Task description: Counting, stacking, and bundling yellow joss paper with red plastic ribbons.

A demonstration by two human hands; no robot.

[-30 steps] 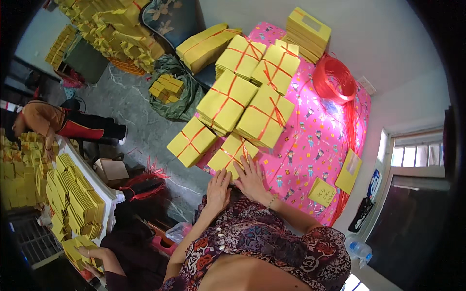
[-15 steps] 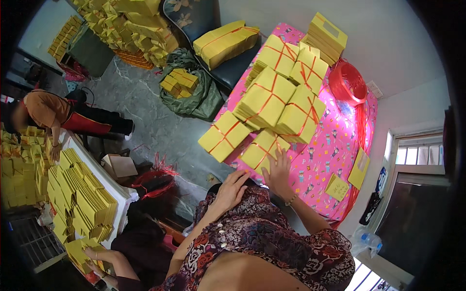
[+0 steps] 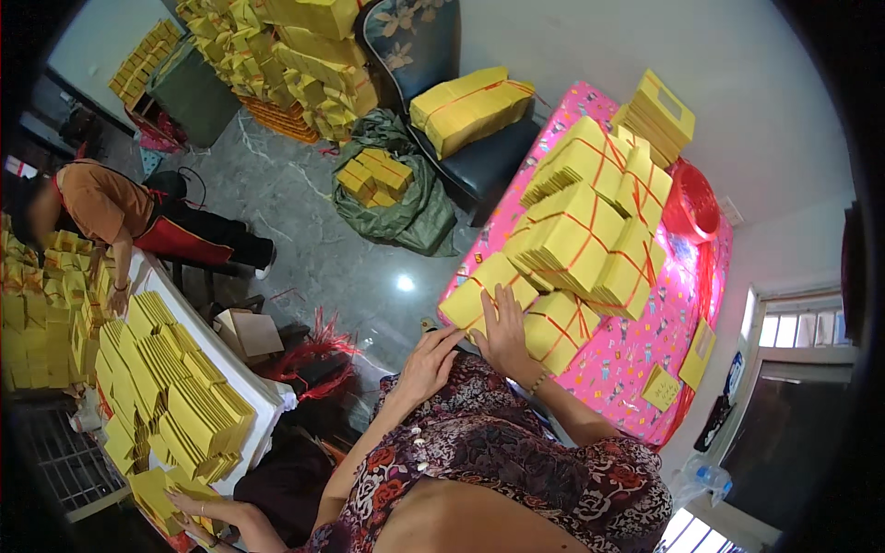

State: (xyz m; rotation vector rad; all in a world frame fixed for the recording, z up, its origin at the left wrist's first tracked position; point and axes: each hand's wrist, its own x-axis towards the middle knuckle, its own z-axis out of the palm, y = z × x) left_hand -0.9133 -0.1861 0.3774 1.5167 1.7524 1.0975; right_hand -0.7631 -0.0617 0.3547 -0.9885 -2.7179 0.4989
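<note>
Bundles of yellow paper, tied crosswise with red ribbon, are piled on the table with a pink patterned cover (image 3: 636, 359). My right hand (image 3: 505, 343) lies with stretched fingers on the near corner of the lower-left bundle (image 3: 487, 284). Just right of that hand sits another tied bundle (image 3: 559, 334). My left hand (image 3: 426, 370) is held low by the table's near edge, fingers extended and holding nothing, their tips close to the same lower-left bundle; whether they touch it I cannot tell. Behind these, larger tied bundles (image 3: 573, 235) are stacked.
A red basket (image 3: 691, 203) and loose yellow sheets (image 3: 662, 389) share the pink table. A chair (image 3: 479, 157) carries a wrapped yellow bundle; beside it lies a green sack (image 3: 419, 217). Leftward, people work around a white table (image 3: 267, 405) with yellow stacks. Red ribbon strands (image 3: 323, 359) hang nearby.
My right hand has shifted from the nearest bundle to the lower-left one. My left hand stays beside it. The whole view has swung, so the surroundings sit farther right and lower.
</note>
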